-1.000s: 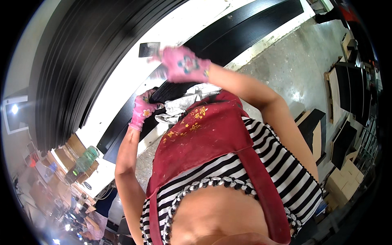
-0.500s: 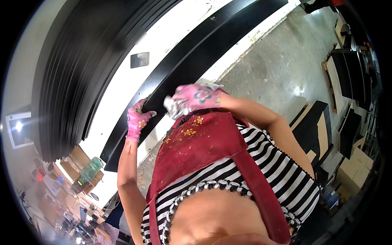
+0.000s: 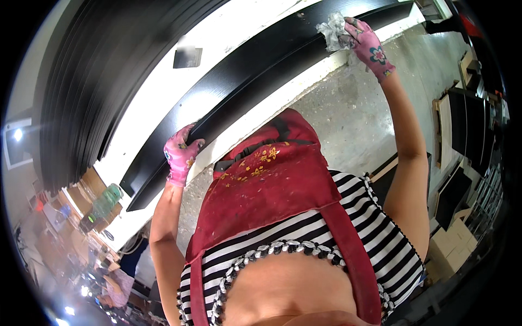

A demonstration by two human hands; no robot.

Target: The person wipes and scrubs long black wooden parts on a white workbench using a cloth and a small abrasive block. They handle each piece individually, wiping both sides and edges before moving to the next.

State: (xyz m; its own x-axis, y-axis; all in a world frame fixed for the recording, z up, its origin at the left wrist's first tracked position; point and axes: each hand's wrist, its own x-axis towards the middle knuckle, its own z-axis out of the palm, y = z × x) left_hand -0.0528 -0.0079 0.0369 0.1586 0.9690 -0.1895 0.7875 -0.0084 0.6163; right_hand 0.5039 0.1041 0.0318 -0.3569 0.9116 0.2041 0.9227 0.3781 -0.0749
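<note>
A worker in a dark red apron (image 3: 261,185) leans over a long white bench (image 3: 155,108) that runs diagonally from lower left to upper right. On it lies a long, narrow black board with faint wood grain (image 3: 239,73), bordered on its near side by a long, slim black strip (image 3: 255,93); whether these are separate pieces is unclear.

The right hand (image 3: 370,46), in a pink flowered glove, has swung outward from the apron. It is now at arm's length, fingers closed on a crumpled grey-white cloth (image 3: 333,33) that appears to touch the board's upper-right stretch. That apparently brings the cloth to the board's far portion. The left hand (image 3: 184,155), gloved to match, stays towards the lower-left end, thumb and fingers curled closely round the strip's edge, seemingly steadying it.

Along the far side, a band of white benchtop separates the board from a tall stack of black panels (image 3: 109,81). A narrower white margin borders the near side, then the bench drops to grey concrete floor (image 3: 359,114), leaving the right arm room to sweep.
</note>
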